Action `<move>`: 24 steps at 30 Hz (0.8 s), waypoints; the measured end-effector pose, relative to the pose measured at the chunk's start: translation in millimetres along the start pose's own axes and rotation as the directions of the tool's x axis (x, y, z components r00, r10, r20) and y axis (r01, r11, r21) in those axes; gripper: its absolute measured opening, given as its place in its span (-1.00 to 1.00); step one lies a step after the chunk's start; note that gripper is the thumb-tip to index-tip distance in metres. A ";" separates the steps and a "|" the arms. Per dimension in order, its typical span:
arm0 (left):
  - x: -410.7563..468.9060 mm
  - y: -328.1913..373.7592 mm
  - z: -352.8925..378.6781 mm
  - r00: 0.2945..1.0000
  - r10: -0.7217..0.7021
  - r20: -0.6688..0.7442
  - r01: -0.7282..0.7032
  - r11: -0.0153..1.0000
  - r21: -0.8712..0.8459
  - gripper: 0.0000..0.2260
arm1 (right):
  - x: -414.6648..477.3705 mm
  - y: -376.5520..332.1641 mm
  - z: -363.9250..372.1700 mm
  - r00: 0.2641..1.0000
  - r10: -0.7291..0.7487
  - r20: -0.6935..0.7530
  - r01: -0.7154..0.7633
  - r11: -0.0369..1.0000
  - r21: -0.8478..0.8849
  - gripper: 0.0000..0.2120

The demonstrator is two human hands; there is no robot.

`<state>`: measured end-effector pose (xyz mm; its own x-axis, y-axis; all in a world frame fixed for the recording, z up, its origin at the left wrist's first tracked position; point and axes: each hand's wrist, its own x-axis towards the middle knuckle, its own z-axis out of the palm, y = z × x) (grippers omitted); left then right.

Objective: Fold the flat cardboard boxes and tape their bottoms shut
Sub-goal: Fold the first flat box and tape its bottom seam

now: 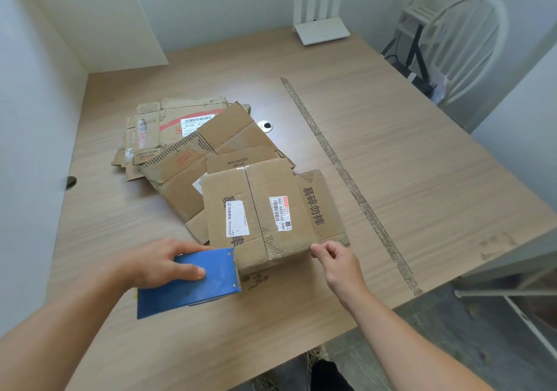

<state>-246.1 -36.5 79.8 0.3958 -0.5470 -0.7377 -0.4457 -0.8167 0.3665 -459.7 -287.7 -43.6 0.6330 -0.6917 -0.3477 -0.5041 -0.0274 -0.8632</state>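
Left hand (pixel 159 262) fingers clamped on tape dispenser (pixel 193 288) at box (pixel 259 209) 7 o'clock, right hand (pixel 337 265) pinching 5 o'clock corner, open counter (pixel 422 179) 3 o'clock

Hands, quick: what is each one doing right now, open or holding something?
Left hand: grips the blue tape dispenser, set against the folded cardboard box.
Right hand: fingers pinch that box's near right corner.

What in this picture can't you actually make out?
Head view:
1. Any tape roll: hidden under the blue tape dispenser, held by the left hand.
2. Whether the right hand pinches tape or cardboard at the folded box corner: too small.
3. Fine print on the white label: too small.
4. Lower flat boxes: covered by upper ones.
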 end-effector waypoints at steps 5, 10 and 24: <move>-0.8 1.6 0.6 1.000 0.010 -0.011 -0.011 0.999 -0.038 -0.62 | 10.1 -9.0 -6.1 0.954 -0.299 0.004 0.290 0.925 -0.246 -0.78; -0.2 0.9 -1.3 1.000 0.014 -0.015 -0.015 0.998 -0.063 -0.62 | 2.7 -4.9 5.1 0.935 -0.349 -0.066 0.332 0.925 -0.185 -0.69; 3.2 -4.9 2.5 0.999 0.007 -0.034 -0.009 0.997 -0.078 -0.68 | 19.5 -19.8 9.2 0.699 -0.593 0.400 0.670 0.349 -0.655 -0.25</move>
<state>-244.7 -33.8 74.3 0.4200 -0.5584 -0.7154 -0.3854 -0.8234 0.4165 -432.0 -294.0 -36.7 0.9763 -0.1787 0.1225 -0.1362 -0.9459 -0.2944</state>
